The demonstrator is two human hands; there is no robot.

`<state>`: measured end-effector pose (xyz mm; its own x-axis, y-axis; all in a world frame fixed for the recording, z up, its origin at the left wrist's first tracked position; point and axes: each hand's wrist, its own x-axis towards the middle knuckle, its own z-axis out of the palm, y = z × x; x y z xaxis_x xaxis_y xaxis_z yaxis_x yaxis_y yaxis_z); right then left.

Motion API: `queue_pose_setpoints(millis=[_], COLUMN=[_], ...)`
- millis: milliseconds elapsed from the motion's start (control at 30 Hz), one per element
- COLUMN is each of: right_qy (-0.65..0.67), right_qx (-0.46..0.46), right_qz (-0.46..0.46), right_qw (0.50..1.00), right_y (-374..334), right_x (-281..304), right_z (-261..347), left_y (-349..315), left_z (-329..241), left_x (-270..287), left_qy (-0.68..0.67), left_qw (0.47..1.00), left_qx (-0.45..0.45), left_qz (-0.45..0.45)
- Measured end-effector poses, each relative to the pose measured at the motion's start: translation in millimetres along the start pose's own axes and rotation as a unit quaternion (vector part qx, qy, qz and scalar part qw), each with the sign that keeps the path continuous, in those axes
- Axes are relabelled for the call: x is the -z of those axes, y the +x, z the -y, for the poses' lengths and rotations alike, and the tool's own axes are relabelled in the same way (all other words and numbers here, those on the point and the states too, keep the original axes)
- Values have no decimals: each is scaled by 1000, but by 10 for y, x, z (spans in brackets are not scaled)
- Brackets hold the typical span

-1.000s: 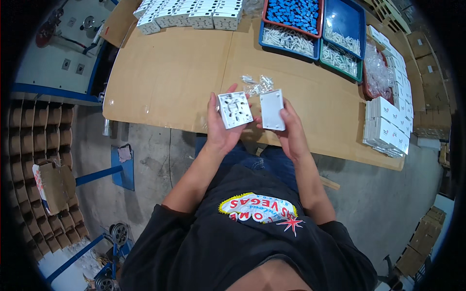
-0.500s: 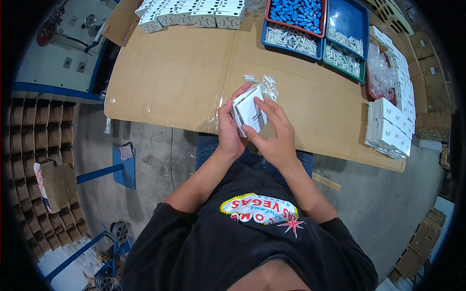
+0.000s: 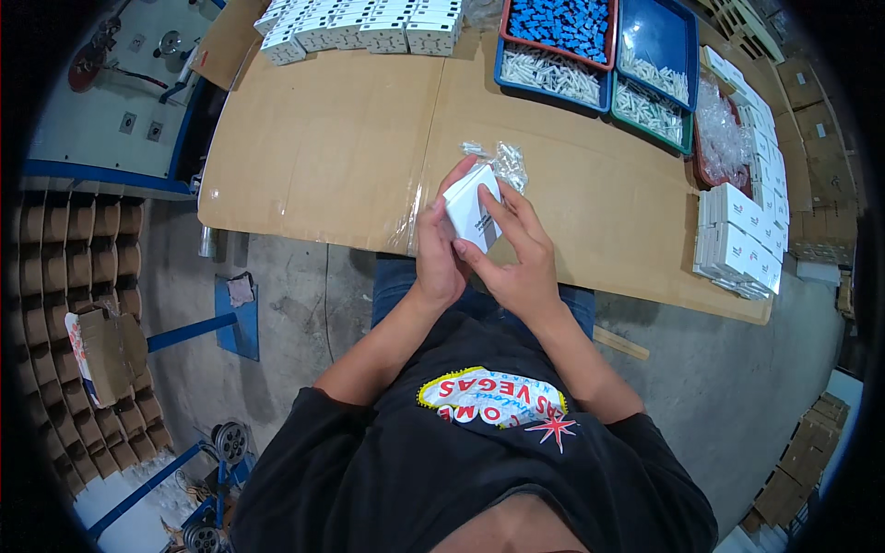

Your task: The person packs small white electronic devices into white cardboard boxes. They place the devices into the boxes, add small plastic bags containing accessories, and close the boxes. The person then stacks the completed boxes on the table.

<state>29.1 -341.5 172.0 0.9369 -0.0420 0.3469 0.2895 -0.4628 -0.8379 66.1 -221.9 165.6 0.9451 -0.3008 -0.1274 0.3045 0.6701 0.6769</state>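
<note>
A small white box with print on its face is held between both hands over the table's near edge. My left hand cups it from the left and beneath, with fingertips showing at its far edge. Across its face lie the fingers of my right hand, the thumb at the near corner. Whether the box is open or closed at its ends, I cannot tell. Just beyond the hands, crumpled clear plastic rests on the cardboard-covered table.
Rows of white boxes stand at the far left. A red tray of blue pieces overlaps a blue tray of white sticks. Beside them, another blue tray sits partly over a green tray. Stacked white packages line the right edge.
The box has tilted slightly, and the dark gap along its left side no longer shows. My right fingers have shifted a little left over its face.
</note>
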Motion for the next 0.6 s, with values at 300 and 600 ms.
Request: queue_pose_setpoints(millis=[300, 600], right_qy=[214, 179], right_qx=[-110, -186], right_qz=[-26, -145], right_qw=[970, 955], right_y=[114, 216], right_x=[186, 56], right_z=[-81, -162], left_y=[-94, -165], left_z=[24, 114], left_x=[104, -28], left_qy=[68, 243], left_qw=[997, 948], left_qx=[-1, -92], left_qz=[34, 183])
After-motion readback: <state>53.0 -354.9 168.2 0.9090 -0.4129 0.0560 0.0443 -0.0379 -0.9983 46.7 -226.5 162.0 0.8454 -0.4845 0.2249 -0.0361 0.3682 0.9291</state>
